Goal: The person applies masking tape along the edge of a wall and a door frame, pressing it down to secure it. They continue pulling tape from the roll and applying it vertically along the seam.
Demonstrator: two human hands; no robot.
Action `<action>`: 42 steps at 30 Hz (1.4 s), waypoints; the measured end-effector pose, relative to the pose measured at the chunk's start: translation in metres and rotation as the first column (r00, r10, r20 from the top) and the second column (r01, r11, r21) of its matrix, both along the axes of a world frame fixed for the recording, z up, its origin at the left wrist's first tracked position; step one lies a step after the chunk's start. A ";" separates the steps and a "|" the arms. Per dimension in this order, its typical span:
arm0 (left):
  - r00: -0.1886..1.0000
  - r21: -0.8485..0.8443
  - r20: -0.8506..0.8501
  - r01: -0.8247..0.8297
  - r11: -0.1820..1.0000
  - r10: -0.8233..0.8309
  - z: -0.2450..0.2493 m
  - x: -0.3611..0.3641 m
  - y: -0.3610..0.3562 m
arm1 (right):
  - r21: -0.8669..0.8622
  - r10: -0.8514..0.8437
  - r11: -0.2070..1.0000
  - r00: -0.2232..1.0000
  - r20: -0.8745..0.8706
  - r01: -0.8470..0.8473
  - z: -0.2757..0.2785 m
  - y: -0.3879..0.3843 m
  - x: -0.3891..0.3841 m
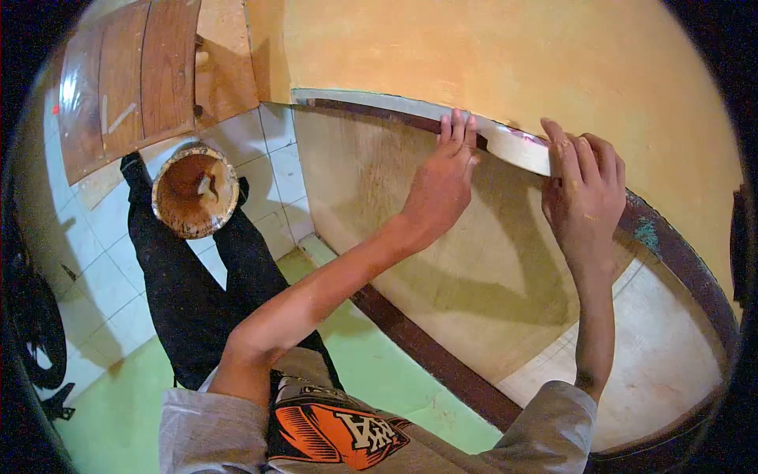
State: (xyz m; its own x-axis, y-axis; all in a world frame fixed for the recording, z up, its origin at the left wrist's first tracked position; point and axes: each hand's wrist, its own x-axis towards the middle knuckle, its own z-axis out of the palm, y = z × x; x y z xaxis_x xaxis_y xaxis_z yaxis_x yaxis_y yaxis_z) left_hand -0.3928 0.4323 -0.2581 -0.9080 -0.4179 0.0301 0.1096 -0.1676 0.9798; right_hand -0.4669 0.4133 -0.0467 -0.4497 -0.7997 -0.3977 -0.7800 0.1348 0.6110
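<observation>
A pale strip of tape [371,101] runs along the top of a dark brown frame [671,237], where it meets the yellow-orange wall. My left hand [442,186] lies with its fingers stretched out against the strip, near the middle of its length. To the right, my right hand [588,174] has its fingers bent over the frame's edge and grips the tape's right end. Between both hands the tape looks wider and stands slightly off the frame, with a pinkish mark on it. Whether a roll sits inside my right hand is hidden.
A bucket [195,191] with a stained rim and brown inside stands by my legs. Beyond it is a wooden piece of furniture [130,83]. A brownish panel [442,237] fills the frame. White tiles [103,276] and a green surface [395,355] lie below.
</observation>
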 end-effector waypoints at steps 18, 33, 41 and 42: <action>0.998 0.034 -0.026 -0.058 0.998 0.059 0.028 -0.003 0.012 | -0.048 0.069 0.996 0.985 -0.158 -0.077 0.034 0.010 0.010; 0.991 -0.025 -0.051 -0.125 0.992 0.124 0.056 -0.005 0.008 | -0.135 -0.030 0.991 0.968 -0.248 -0.003 0.061 0.015 0.015; 0.981 0.066 -0.003 0.194 0.979 -0.194 0.080 -0.003 0.003 | -0.254 -0.037 0.966 0.949 -0.313 -0.046 0.034 0.033 0.002; 0.983 0.040 0.002 0.181 0.983 -0.181 0.082 -0.004 0.003 | -0.263 -0.041 0.964 0.947 -0.317 -0.047 0.038 0.034 0.001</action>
State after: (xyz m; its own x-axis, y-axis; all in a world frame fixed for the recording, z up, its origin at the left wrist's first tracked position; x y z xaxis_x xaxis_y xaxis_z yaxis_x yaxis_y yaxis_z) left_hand -0.3968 0.4357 -0.1760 -0.9689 -0.2473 0.0112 0.0680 -0.2226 0.9725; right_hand -0.4657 0.4477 -0.0089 -0.5146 -0.8574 -0.0095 -0.5519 0.3227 0.7689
